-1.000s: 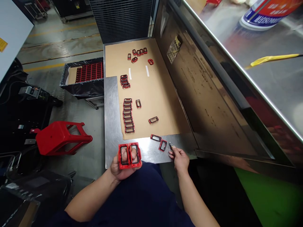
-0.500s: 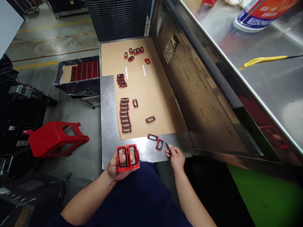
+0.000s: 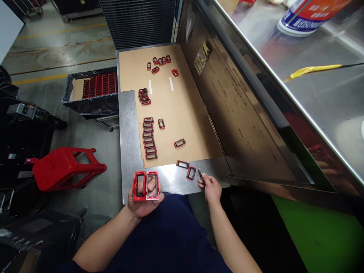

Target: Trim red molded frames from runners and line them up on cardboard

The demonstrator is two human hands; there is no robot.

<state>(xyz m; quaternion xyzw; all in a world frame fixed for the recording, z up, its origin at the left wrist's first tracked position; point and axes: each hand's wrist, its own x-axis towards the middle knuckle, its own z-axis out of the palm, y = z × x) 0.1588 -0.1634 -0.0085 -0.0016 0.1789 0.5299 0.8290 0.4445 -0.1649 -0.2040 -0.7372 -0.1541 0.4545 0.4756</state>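
Note:
My left hand (image 3: 143,204) grips two red rectangular frames side by side, the left frame (image 3: 135,188) and the right frame (image 3: 148,198). Both have black inner edging, and fingers show through their openings. My right hand (image 3: 211,188) is closed around a small dark tool with a shiny tip (image 3: 200,171), its exact kind too small to make out. Just left of that tip, one red-and-black frame (image 3: 188,178) lies on the metal tabletop (image 3: 129,151). Another frame (image 3: 178,163) touches or nearly touches it, partly toward the cardboard.
Cardboard (image 3: 176,113) covers much of the table, bearing a column of frames (image 3: 148,139) and further small groups. A black-lined bin (image 3: 96,108) of red parts stands left, behind a red stool (image 3: 59,167). A metal panel (image 3: 227,102) rises along the right side.
My left hand has turned the two frames, so the right one now faces up more squarely and catches the light. It has moved slightly left and up. My right hand is nearly still.

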